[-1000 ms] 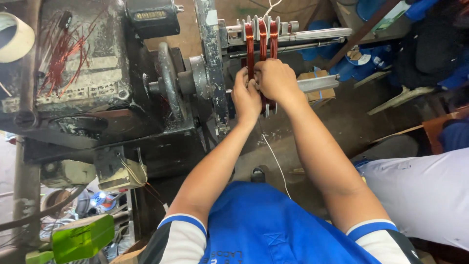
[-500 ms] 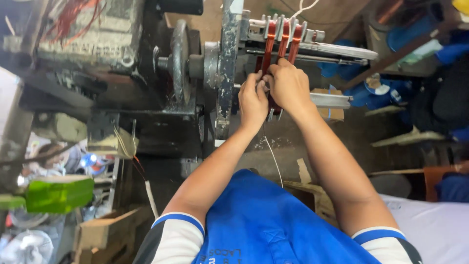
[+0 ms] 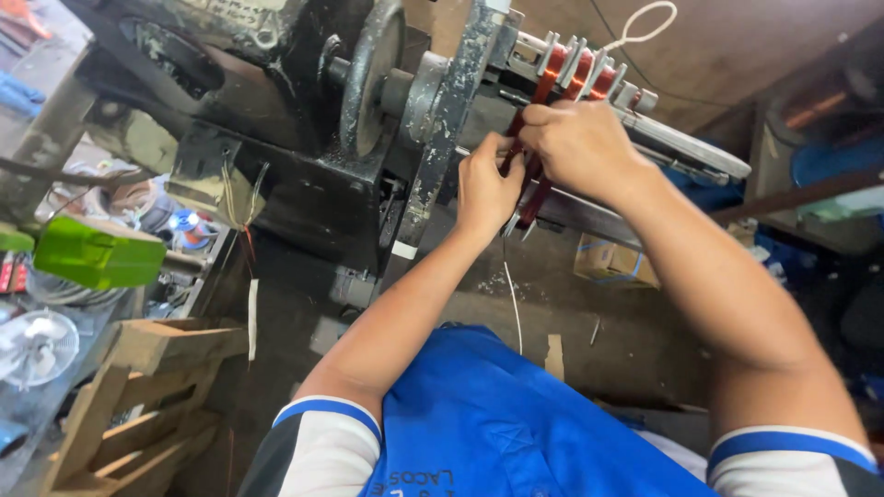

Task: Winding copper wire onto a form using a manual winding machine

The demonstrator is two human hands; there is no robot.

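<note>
Copper wire coils are wound in reddish bands on a metal former that sticks out from a dark, greasy winding machine. My left hand pinches the lower part of the coils from the left side. My right hand closes over the coils from the right, its fingers hiding the middle of the bands. A thin white cord loops above the former, and a white strand hangs down below my hands.
A green plastic object lies at the left above cluttered parts and wire spools. A wooden crate stands at the lower left. A small cardboard box sits on the floor under the machine. Blue items fill the right side.
The view has swung right and down, so the machine and coils sit higher and further right. Both hands stay on the coils; my left hand has slid slightly lower on them.
</note>
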